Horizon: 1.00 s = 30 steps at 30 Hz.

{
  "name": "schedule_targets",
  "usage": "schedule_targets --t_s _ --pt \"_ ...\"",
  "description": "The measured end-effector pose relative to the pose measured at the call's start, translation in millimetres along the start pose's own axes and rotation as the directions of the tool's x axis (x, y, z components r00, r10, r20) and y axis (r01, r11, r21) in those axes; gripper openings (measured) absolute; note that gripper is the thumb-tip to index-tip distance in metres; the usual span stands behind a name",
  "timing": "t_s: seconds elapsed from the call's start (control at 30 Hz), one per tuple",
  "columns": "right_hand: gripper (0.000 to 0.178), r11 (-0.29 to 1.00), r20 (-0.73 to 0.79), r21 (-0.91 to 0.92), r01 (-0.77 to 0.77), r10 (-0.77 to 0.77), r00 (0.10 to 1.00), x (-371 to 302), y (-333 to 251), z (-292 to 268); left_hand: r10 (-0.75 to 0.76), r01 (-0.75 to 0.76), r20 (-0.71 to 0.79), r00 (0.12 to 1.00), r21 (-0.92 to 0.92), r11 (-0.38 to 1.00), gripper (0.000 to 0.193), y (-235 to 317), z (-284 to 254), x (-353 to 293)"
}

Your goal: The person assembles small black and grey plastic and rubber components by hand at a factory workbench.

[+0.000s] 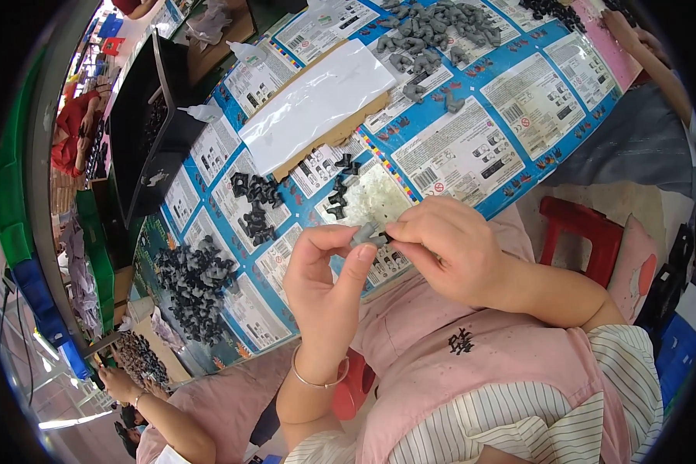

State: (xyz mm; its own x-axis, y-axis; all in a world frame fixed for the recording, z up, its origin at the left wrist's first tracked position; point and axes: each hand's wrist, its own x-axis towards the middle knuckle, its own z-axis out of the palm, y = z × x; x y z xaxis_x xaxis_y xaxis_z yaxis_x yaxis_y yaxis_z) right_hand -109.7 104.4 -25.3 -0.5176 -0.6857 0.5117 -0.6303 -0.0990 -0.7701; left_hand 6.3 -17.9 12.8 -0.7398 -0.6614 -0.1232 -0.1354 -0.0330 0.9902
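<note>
Between the thumb and fingers of my left hand (325, 267) is a small grey plastic part (365, 234). My right hand (448, 247) pinches a small black plastic piece (384, 238) against its end; how far the two fit together is hidden by the fingers. Just beyond my hands, a short row of black pieces (339, 193) lies on the table. More loose black pieces (257, 207) are scattered to the left. A large heap of mixed black and grey parts (193, 286) sits farther left, and a pile of grey parts (433, 35) lies at the far side.
Printed blue-and-white sheets (456, 158) cover the table. A white sheet on cardboard (317, 108) lies across its middle. At the left stands a black bin (151, 131). Co-workers' arms (162, 421) show at both sides. A red stool (580, 240) stands right of the table.
</note>
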Motion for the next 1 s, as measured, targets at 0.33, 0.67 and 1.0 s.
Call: schedule_targets --t_s 0.33,0.67,1.0 --pt "0.014 0.990 -0.015 -0.064 0.128 -0.130 0.991 -7 -7 -3 0.228 -0.209 -0.015 0.973 0.345 0.915 0.021 1 5 -15" --pt "0.022 0.978 0.007 -0.136 0.160 -0.160 0.987 -8 -17 -12 0.123 -0.114 -0.127 0.984 0.071 0.991 0.022 -3 19 -31" --pt "0.025 0.996 -0.024 -0.039 0.081 -0.082 0.996 -10 -18 -10 0.118 -0.130 -0.112 0.987 -0.107 0.986 0.024 -9 18 -29"
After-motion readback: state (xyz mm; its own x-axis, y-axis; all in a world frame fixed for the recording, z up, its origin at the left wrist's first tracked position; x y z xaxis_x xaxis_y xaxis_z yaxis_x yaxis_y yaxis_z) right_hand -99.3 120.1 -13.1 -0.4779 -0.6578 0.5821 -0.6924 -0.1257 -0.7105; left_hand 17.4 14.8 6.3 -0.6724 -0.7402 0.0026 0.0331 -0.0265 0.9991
